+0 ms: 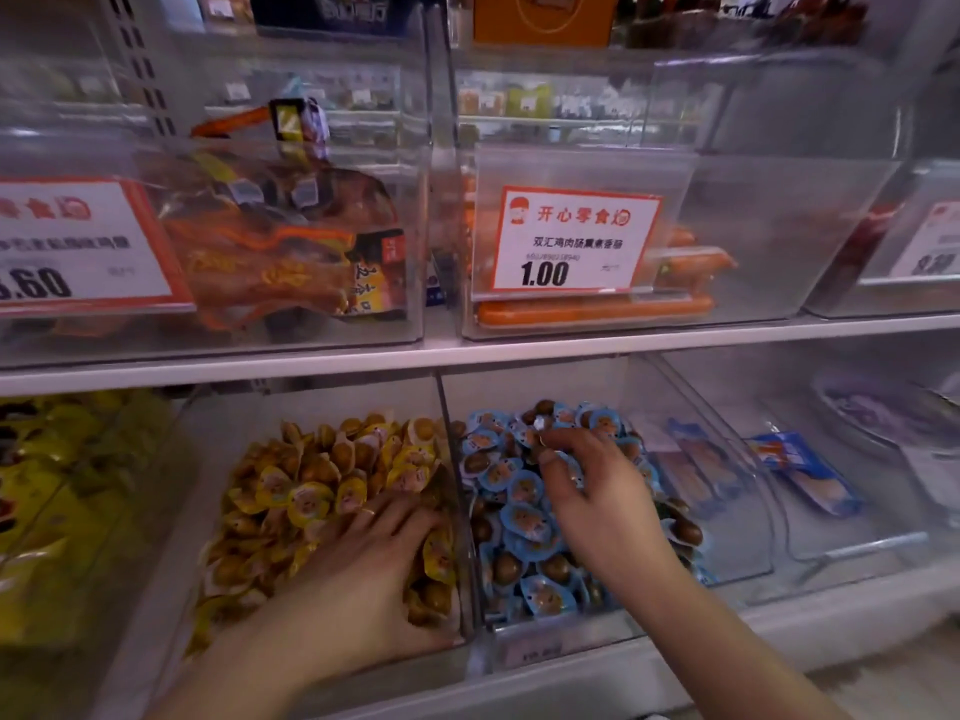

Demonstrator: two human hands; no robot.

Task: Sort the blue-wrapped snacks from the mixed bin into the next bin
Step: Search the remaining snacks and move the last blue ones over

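Two hands work: right hand [582, 480] fingers pinch a blue-wrapped snack [540, 423] over the blue bin [675, 418]; left hand [379, 553], at nine o'clock, fingers spread flat on the yellow snacks [311, 491]. Drop it gently mid-pile.

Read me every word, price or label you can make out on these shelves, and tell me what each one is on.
"开心零食" on the middle price tag, upper shelf.
"双汇鸡肉肠熏煮香肠", same tag, roughly; small print.
"1.00", same tag; the digits above it are too blurred.
".60" on the left price tag; its first digit is cut off, its other text blurred.
Right price tag: unreadable.
Label strip under the blue-wrapped snacks: blurred.
Snack wrappers: print too small.
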